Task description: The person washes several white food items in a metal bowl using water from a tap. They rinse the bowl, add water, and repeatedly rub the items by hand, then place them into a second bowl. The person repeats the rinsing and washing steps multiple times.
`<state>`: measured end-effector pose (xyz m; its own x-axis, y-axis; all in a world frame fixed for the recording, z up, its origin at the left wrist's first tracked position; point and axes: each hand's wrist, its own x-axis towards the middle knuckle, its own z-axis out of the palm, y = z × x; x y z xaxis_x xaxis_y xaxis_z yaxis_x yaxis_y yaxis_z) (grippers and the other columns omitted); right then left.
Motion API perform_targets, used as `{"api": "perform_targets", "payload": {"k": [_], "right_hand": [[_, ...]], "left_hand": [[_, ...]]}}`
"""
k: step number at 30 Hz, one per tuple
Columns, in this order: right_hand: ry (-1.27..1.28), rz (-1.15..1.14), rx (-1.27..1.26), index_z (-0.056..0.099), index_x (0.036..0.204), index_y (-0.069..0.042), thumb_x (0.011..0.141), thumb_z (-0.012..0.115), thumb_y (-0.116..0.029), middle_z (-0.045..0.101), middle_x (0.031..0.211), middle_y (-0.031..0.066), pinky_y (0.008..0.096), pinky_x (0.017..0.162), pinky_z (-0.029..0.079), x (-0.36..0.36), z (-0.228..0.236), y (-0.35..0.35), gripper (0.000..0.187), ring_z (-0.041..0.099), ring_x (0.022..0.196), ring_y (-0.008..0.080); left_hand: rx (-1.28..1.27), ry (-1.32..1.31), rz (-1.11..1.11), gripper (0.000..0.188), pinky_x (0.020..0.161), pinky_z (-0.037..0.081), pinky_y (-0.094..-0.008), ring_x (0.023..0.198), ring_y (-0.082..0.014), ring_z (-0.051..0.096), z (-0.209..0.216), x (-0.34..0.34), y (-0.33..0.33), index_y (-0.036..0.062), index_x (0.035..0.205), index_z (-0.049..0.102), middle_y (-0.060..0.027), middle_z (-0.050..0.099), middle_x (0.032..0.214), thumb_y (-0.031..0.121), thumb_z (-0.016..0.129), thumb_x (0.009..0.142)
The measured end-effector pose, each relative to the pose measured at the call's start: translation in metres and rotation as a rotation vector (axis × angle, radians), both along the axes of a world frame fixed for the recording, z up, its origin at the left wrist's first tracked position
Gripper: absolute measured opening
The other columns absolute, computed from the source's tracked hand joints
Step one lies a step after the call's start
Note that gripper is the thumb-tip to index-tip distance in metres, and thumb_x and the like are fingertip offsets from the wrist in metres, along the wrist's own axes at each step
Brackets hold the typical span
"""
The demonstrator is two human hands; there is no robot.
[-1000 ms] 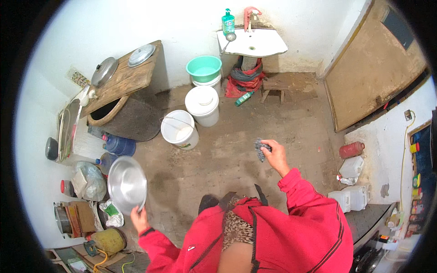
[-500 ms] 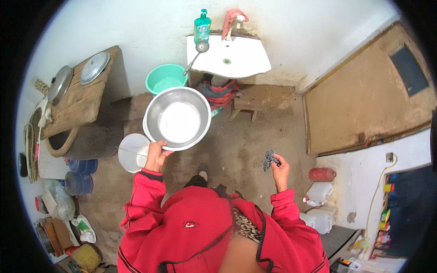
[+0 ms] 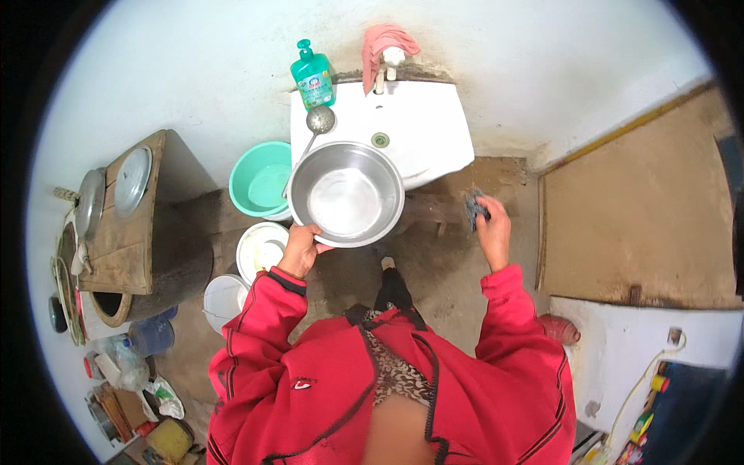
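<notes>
My left hand (image 3: 304,249) grips the near rim of a wide metal basin (image 3: 346,195), its thumb over the edge. The basin's bare inside faces up, and its far side overlaps the front of the white sink (image 3: 422,128). Out to the right, my right hand (image 3: 494,231) pinches a dark grey scouring pad (image 3: 473,208), well apart from the basin. A skimmer ladle (image 3: 320,120) lies on the sink's left edge, its handle partly hidden behind the basin. By it stands a green pump bottle (image 3: 313,77). A pink cloth (image 3: 385,48) hangs over the tap (image 3: 392,60).
Left of the sink is a green tub (image 3: 246,191); two white buckets (image 3: 246,256) stand nearer me. A wooden board (image 3: 124,240) with metal lids (image 3: 133,177) is farther left. A low stool (image 3: 430,213) sits below the sink. To the right is a brown door (image 3: 635,209).
I have come nearer the sink. The basin has moved from beside the green tub to overlap the sink's front. My right hand, still holding the scouring pad, has moved forward.
</notes>
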<state>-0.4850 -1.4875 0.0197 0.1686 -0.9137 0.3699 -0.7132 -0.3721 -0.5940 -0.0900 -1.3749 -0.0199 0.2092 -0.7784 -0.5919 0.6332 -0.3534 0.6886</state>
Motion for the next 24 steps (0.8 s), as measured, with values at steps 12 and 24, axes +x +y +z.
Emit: {"api": "perform_targets", "payload": {"k": [12, 24], "right_hand": [[0.205, 0.295, -0.168, 0.065, 0.111, -0.007, 0.077, 0.062, 0.001, 0.059, 0.119, 0.0171, 0.0438, 0.094, 0.046, 0.104, -0.07, -0.363, 0.035, 0.055, 0.111, 0.0364], [0.228, 0.663, -0.431, 0.062, 0.104, -0.004, 0.082, 0.07, -0.041, 0.062, 0.079, 0.0111, 0.033, 0.051, 0.049, 0.217, 0.104, -0.33, 0.044, 0.064, 0.061, 0.0238]], "left_hand": [[0.186, -0.069, 0.152, 0.059, 0.065, 0.063, -0.0466, 0.098, -0.033, 0.065, 0.003, -0.049, -0.178, -0.0008, 0.136, 0.034, -0.019, 0.054, 0.123, -0.008, 0.044, 0.078], [0.215, -0.089, 0.172, 0.055, 0.073, 0.061, -0.0498, 0.101, -0.0355, 0.063, -0.014, -0.064, -0.239, -0.0014, 0.135, 0.033, -0.02, 0.053, 0.122, -0.006, 0.044, 0.081]]}}
